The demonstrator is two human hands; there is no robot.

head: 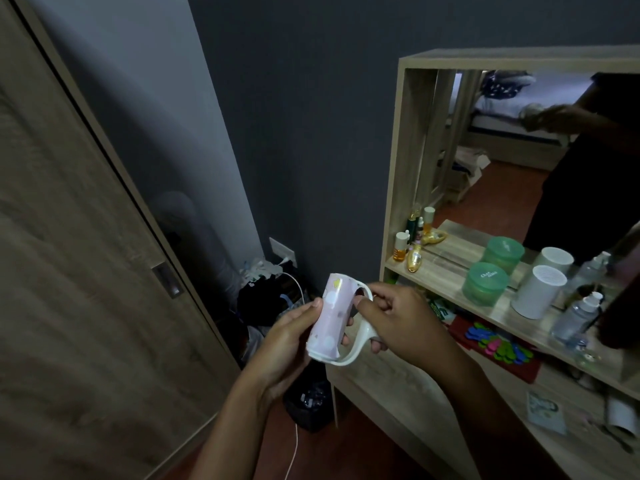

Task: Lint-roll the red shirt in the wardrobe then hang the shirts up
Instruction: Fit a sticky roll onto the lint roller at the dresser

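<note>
Early stage: left hand [291,341] cradles lint roller [330,323], right hand [394,320] grips its handle. Wardrobe door [86,271] closed; rolling, hanging not begun.

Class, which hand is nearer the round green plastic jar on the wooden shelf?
Right. The right hand sits left of the green jar; the left hand is farther left, beyond the pink patterned lint roller.

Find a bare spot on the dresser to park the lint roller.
The shelf is bare between the gold bottle and the green jar; the desk top is bare left of the leaflet. Crowded: the shelf's right end, white canisters and clear bottles. The left hand and right hand both hold the lint roller.
</note>
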